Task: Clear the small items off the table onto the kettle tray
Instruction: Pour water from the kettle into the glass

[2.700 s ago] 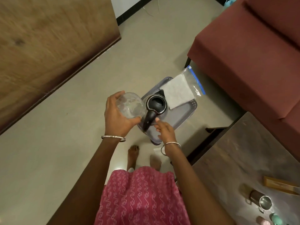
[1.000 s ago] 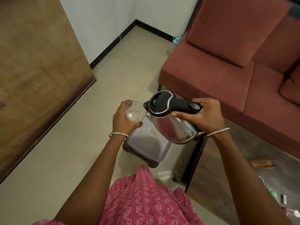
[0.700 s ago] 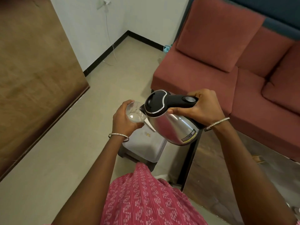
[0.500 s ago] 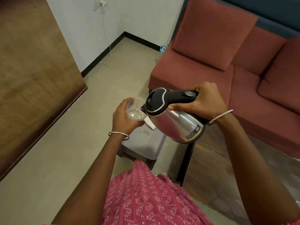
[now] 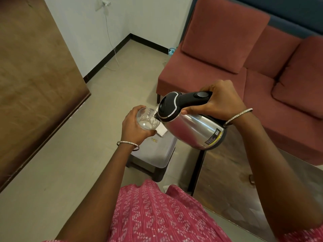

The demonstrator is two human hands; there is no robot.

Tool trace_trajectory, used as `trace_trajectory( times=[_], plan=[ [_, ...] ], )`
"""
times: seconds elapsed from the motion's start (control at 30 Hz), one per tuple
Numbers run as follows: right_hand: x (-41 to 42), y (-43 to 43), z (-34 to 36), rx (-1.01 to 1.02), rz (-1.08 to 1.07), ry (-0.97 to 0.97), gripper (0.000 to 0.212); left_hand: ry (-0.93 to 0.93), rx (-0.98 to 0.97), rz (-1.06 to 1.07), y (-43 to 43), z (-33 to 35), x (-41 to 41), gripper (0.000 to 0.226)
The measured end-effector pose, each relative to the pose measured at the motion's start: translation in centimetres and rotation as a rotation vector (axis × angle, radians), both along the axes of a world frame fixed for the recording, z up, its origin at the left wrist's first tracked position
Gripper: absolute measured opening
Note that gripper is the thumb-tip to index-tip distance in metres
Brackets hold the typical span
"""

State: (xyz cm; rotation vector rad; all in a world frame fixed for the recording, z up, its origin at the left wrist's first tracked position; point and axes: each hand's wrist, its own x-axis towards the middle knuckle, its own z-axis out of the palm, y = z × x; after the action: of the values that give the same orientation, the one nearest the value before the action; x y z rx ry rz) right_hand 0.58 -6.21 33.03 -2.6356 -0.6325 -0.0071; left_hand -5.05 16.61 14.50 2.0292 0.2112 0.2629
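Note:
My right hand (image 5: 219, 100) grips the black handle of a steel electric kettle (image 5: 194, 130), which is tilted with its spout toward a clear glass (image 5: 146, 119). My left hand (image 5: 134, 128) holds that glass from below and the left, level with the spout. Beneath both, a grey tray (image 5: 157, 154) rests on a low dark stool on the floor. A white paper piece (image 5: 161, 131) lies at the tray's far end, mostly hidden by the kettle and glass. A small yellowish scrap (image 5: 154, 140) lies on the tray too.
A dark-topped table (image 5: 227, 180) stands at the right, its corner beside the stool. A red sofa (image 5: 244, 58) sits behind it. A wooden panel (image 5: 35, 75) fills the left side. A white cable hangs down the wall to the floor.
The kettle has come off the tray in my right hand and tipped further toward the glass. The view has risen away from the table's small items.

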Motion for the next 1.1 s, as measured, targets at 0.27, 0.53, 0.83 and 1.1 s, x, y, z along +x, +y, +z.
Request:
trace_trajectory(
  times=[0.27, 0.53, 0.83, 1.1],
  plan=[
    [0.3, -0.5, 0.4, -0.07, 0.017, -0.023, 0.062, -0.014, 0.016, -0.004, -1.0, -0.3, 0.1, 0.087],
    [0.1, -1.0, 0.7, -0.051, 0.01, -0.028, 0.052, -0.005, -0.011, -0.011, -1.4, -0.6, -0.2, 0.088],
    [-0.2, -1.2, 0.9, -0.036, 0.018, -0.03, 0.055, -0.001, -0.021, -0.009, -1.5, -0.3, -0.5, 0.087],
    [-0.2, -1.2, 1.2, -0.062, 0.052, -0.061, 0.061, -0.007, 0.007, 0.006, -1.4, 0.0, -0.1, 0.086]
  ],
)
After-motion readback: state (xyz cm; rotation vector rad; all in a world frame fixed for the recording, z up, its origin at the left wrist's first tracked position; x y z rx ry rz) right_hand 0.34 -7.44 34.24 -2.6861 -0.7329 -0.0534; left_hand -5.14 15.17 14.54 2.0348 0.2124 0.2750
